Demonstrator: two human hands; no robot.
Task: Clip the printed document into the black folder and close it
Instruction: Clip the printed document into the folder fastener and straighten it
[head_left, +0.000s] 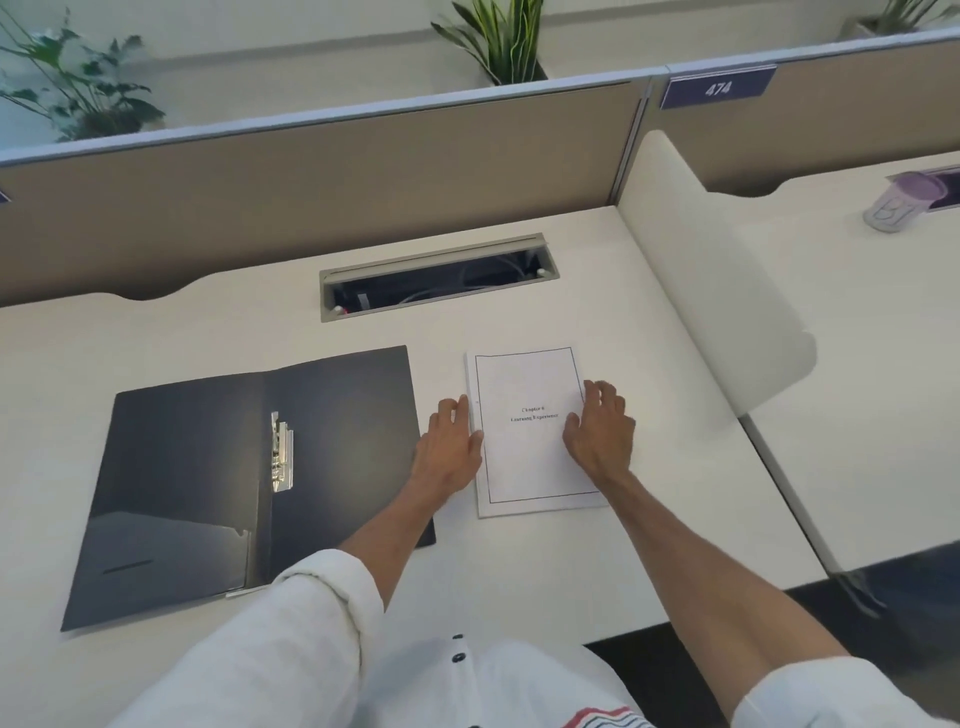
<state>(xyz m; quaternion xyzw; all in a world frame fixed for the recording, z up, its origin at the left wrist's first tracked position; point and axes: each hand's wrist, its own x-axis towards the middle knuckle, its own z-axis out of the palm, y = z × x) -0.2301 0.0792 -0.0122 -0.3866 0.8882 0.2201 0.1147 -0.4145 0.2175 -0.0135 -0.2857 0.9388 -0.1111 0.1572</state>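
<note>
1. Black plastic makes up the one folder (249, 483), which lies open and flat on the white desk (597, 291), left of centre. One metal clip (281, 451) stands along its spine fold, and a pocket shows on the left inner cover.
2. One printed document (530, 431) lies flat on the desk just right of the folder, apart from it. A thin rectangular border frames the top page, with two short lines of print in the middle; the first seems to read "Chapter 6", the second is too blurred to be sure of.
3. Two hands are at the document. The left hand (452, 444) sits at the paper's left edge, fingers together and nearly straight, thumb touching the page. The right hand (602, 428) rests on the right edge, fingers loosely spread and bent over the margin. Neither has lifted the stack; whether the fingertips have gone under the edges cannot be told.
4. The left forearm covers the folder's near right corner.
5. One cable slot (439, 275) is cut in the desk behind; its dark inside shows only faint wires.
6. One purple-lidded cup (906, 200) stands on the neighbouring desk.
7. Three plants (506, 41) rise behind the partition, two of them cut off by the picture's edge.
8. One purple sign (719, 88) reads 474.
</note>
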